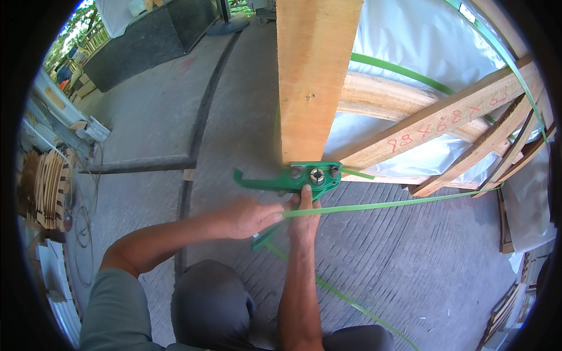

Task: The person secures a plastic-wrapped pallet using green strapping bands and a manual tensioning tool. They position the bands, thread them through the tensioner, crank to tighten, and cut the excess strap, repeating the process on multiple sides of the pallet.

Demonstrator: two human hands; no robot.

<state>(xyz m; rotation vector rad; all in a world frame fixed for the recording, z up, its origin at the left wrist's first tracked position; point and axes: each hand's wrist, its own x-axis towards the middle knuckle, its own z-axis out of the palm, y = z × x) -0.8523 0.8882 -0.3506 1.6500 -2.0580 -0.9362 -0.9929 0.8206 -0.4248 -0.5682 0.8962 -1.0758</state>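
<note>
A green hand strapping tensioner (269, 185) with a hooked handle is against the foot of an upright wooden post (313, 88). Below its round bolts, my right hand (303, 219) grips the tool, thumb pressed on its body. My left hand (252, 217), slightly blurred, pinches a green plastic strap (374, 206) just beside the right hand. From there the strap runs taut to the right, toward the crate's lower corner. Another stretch of strap (351, 301) trails over the floor past my right forearm. A short strap end sticks out to the right of the tensioner.
The wooden crate (433, 128) has diagonal braces over clear plastic wrapping (427, 41). A dark groove (205, 105) crosses the grooved concrete floor. Stacked wood (47, 187) and a loose cable (88, 234) lie at the left. A large dark box (140, 52) stands far left.
</note>
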